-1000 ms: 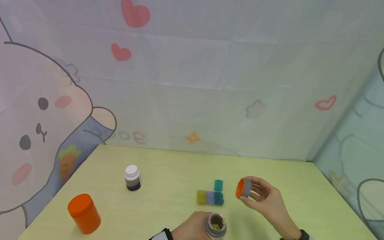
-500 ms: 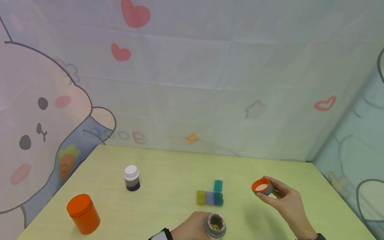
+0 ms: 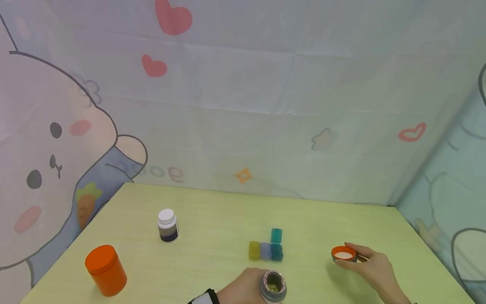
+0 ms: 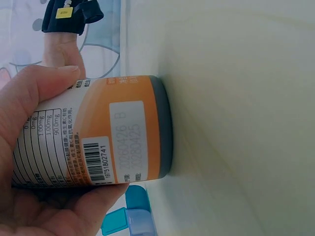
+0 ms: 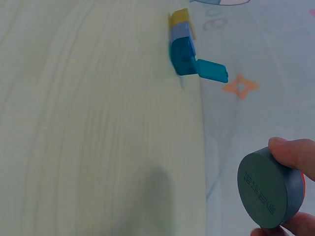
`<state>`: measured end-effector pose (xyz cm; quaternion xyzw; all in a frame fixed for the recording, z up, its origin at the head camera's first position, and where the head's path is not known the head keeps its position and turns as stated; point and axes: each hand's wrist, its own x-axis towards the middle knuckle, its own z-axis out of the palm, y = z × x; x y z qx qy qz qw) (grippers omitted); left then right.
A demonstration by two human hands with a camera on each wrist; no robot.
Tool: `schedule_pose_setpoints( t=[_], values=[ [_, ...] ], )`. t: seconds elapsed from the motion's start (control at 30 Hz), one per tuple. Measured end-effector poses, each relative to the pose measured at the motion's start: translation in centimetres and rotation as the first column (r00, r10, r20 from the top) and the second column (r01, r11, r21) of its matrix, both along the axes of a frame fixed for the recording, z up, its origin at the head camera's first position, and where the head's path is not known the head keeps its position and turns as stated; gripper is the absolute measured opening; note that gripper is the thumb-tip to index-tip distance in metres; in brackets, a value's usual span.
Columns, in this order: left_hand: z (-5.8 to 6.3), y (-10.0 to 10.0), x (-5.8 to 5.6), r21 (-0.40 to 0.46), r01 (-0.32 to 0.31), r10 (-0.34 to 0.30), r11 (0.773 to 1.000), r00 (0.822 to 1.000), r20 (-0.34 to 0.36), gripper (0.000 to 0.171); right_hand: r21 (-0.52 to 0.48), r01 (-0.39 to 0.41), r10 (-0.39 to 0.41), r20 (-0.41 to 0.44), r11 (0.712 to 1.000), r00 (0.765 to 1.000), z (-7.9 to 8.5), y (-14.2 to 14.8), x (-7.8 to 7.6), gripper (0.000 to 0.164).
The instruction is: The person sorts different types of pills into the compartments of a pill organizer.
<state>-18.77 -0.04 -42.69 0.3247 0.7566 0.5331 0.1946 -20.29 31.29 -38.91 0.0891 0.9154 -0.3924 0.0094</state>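
Bottle [image 4: 103,123]: held uncapped at the bottom centre of the head view, mouth up; pale pills are seen inside.
Left grip [image 3: 247,285]: wrapped round the bottle.
Right grip [image 3: 375,267]: opened only to the cap's width; the cap [image 5: 264,189] is pinched, orange inside up, lower right.
Coloured box [image 3: 265,251]: set on the tabletop [image 3: 212,219], lower centre, one teal lid raised.
Orange jar [image 3: 107,272]: placed lower left.

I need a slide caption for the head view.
Left hand grips an open bottle; right hand holds an upturned cap.

Booth [image 3: 455,169] with cartoon-print cloth walls [image 3: 243,93]
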Motion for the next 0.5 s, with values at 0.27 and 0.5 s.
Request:
schedule_pose_setpoints(
  t=[0.27, 0.5],
  values=[
    [-0.1, 0.1, -0.1, 0.010, 0.005, -0.005, 1.000, 1.000, 0.016, 0.025, 0.094, -0.020, 0.019, 0.013, 0.995, 1.000, -2.6, 1.0, -0.5, 0.069],
    [0.0, 0.0, 0.2, 0.022, -0.013, 0.013, 1.000, 0.999, 0.037, 0.024, 0.096, -0.072, 0.067, 0.053, 0.993, 0.996, -3.8, 1.5, -0.8, 0.067]
  ],
)
